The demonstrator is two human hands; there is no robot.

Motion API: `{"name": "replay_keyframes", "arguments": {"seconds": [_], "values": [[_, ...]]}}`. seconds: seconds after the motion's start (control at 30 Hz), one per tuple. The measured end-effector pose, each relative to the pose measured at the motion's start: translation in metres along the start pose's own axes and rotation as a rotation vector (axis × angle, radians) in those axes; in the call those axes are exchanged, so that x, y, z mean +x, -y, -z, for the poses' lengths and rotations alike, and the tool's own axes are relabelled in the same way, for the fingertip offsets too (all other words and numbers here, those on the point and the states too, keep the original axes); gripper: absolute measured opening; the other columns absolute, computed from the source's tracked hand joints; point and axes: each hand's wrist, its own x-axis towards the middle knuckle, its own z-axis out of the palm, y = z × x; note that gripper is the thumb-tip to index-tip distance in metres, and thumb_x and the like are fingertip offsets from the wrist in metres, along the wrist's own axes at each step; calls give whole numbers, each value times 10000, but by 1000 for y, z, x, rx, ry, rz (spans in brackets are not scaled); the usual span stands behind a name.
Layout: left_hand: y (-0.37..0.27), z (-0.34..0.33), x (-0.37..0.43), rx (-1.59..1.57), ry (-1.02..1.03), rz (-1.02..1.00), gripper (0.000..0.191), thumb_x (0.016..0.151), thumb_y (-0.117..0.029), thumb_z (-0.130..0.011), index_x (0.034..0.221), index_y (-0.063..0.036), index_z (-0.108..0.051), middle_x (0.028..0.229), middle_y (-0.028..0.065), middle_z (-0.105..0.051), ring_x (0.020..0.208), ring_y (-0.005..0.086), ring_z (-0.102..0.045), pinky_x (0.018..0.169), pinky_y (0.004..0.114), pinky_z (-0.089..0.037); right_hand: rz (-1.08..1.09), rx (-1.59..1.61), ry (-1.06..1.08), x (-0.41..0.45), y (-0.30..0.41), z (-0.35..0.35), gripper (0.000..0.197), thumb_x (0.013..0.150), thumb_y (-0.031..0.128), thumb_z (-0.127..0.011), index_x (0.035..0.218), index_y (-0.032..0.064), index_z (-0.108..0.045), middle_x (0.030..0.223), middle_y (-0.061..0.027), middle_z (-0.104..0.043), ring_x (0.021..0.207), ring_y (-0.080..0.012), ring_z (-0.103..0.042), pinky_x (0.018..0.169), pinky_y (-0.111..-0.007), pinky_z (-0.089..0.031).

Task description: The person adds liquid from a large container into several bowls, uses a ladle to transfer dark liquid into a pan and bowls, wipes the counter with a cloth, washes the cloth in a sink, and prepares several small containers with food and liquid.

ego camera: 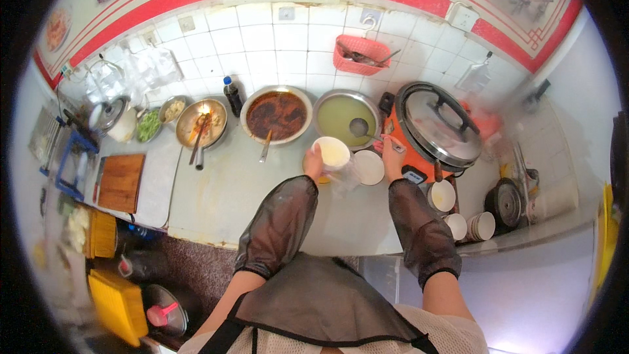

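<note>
My left hand grips a white bowl with pale yellow contents, tilted slightly above the counter. A clear plastic bag hangs about its lower side, and something yellow shows partly beneath. My right hand is closed around the handle of a metal ladle. The ladle's head lies in the pale green liquid of a steel basin. Between my hands a second white bowl rests on the counter.
An orange electric cooker with a lid stands close by my right hand, with stacked white bowls below it. Left along the counter are a basin of dark red sauce, a dark bottle, a pan and a wooden cutting board.
</note>
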Motion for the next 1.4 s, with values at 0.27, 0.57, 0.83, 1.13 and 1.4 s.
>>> {"name": "replay_keyframes", "arguments": {"seconds": [0.27,0.57,0.83,1.13,1.4], "values": [[0,-18,15,-55,150,0,636,905,-555,-353,1307,-64,-311,1170,154,-515,901,291,-615,490,370,-519,100,-85,151,-57,73,2,218,911,107,-497,1005,-59,-602,860,-108,-643,755,-155,-634,678,-253,-511],[3,-18,6,-25,48,-55,645,902,-574,-338,1326,-89,-295,1182,147,-496,945,262,-568,523,341,-505,817,-786,323,-37,17,17,172,830,6,-544,992,-36,-584,849,-152,-571,713,-302,-560,651,-323,-455],[9,-8,9,35,18,-23,638,905,-557,-345,1308,-62,-323,1167,154,-499,945,270,-571,509,346,-512,374,-326,78,-40,16,-3,159,880,68,-530,963,-50,-596,797,-104,-586,758,-151,-576,690,-280,-451],[-9,-36,-22,7,134,35,624,913,-581,-303,1350,-138,-262,1280,85,-446,1119,251,-503,784,479,-475,807,-787,144,-127,55,31,211,833,-12,-542,1040,-24,-581,963,-163,-592,844,-302,-596,745,-332,-474],[29,7,-44,-24,241,25,597,917,-552,-334,1351,-149,-257,1255,102,-471,1027,246,-576,629,397,-536,657,-867,160,-143,-39,66,196,830,-7,-545,1023,-22,-576,905,-169,-576,786,-315,-574,679,-360,-474]]}}
